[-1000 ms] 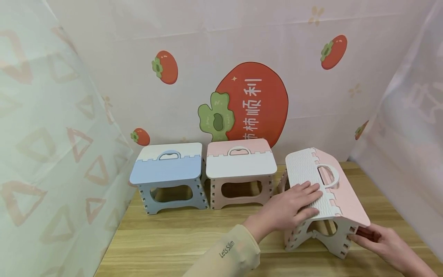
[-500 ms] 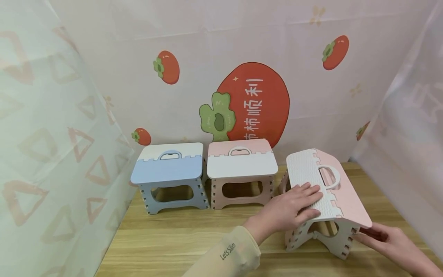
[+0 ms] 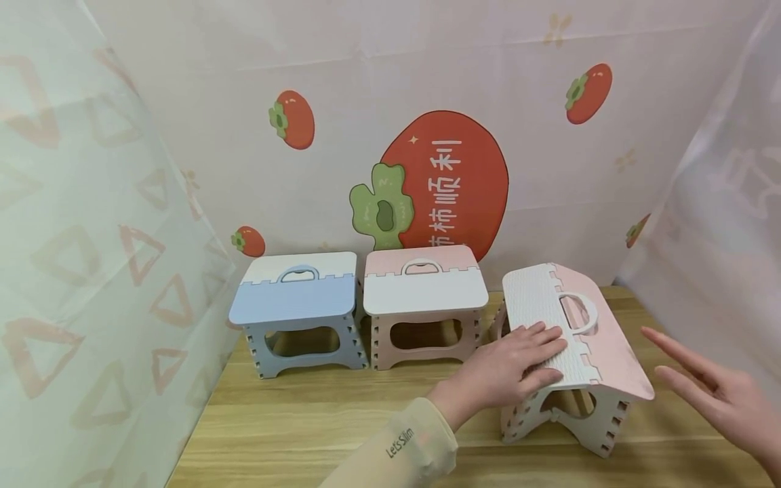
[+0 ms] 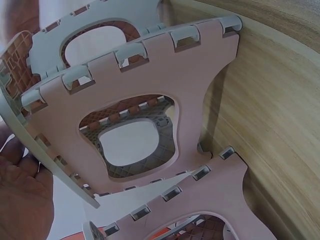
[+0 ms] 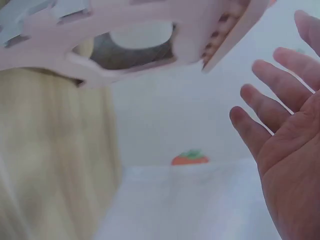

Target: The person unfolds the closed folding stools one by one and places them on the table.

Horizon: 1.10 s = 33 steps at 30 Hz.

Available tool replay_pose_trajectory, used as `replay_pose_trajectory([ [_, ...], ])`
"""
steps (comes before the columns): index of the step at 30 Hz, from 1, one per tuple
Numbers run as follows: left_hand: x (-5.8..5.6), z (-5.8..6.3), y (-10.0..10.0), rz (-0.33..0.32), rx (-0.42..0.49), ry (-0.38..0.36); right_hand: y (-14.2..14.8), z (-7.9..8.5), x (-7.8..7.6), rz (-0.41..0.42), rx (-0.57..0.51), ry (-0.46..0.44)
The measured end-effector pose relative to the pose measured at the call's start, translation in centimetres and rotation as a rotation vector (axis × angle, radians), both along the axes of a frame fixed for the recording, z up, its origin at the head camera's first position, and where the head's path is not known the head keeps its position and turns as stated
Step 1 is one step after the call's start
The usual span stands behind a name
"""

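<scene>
At the right of the head view stands a pink and white folding stool [image 3: 610, 325], its top bent along the middle seam and its handle loop standing up. My left hand [image 3: 509, 366] rests with straight fingers on the white half of that top. In the left wrist view, the pink side panel [image 4: 135, 75] with its oval cutout and hinge teeth shows beneath the top. My right hand [image 3: 720, 393] is apart from the stool, just to its right, with straight, spread fingers [image 5: 270, 107] and nothing held.
A blue and white folding stool [image 3: 293, 298] and a second pink and white folding stool [image 3: 427, 291] stand side by side to the left, tops flat. All are on a wooden table [image 3: 293, 434]. A persimmon-printed white cloth [image 3: 329, 196] hangs behind, with cloth at both sides.
My right hand has let go of the stool's lower right side and moved up and right, fingers straightened. My left hand stays on the white half; the stool has barely moved.
</scene>
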State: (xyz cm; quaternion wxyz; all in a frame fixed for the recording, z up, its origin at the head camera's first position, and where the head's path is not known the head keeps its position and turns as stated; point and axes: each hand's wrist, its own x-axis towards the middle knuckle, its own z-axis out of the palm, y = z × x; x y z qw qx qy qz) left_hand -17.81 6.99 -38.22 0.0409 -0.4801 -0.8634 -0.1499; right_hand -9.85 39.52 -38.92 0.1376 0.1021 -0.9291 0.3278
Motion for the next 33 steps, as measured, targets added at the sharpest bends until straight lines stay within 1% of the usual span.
replay_pose_trajectory([
  [3,0.0,0.1,0.0,0.006,-0.004,0.000,-0.9,1.3,-0.4,0.042,0.066,0.050],
  [7,-0.1,0.0,0.0,0.012,-0.008,0.000,-2.6,2.8,-1.0,0.125,0.136,0.108],
  [9,-0.1,0.0,0.0,0.015,-0.009,-0.001,-3.4,3.2,-1.2,0.164,0.166,0.118],
  [12,-0.1,-0.1,0.0,0.016,-0.007,0.005,-4.2,3.6,-1.5,0.215,0.177,0.116],
  [15,-0.1,-0.1,0.1,0.019,-0.010,0.014,-4.6,3.5,-1.8,0.237,0.165,0.109],
  [19,-0.1,-0.1,0.1,0.022,-0.014,0.021,-4.8,2.8,-2.3,0.269,0.153,0.106],
  [26,-0.1,0.0,0.2,0.014,-0.016,0.023,-4.4,2.1,-2.8,0.274,0.201,0.111],
  [29,-0.1,0.0,0.2,0.013,-0.036,0.019,-4.4,2.0,-2.9,0.296,0.225,0.118],
  [33,-0.2,0.0,0.2,0.015,-0.071,0.023,-4.3,1.9,-2.9,0.296,0.240,0.105],
])
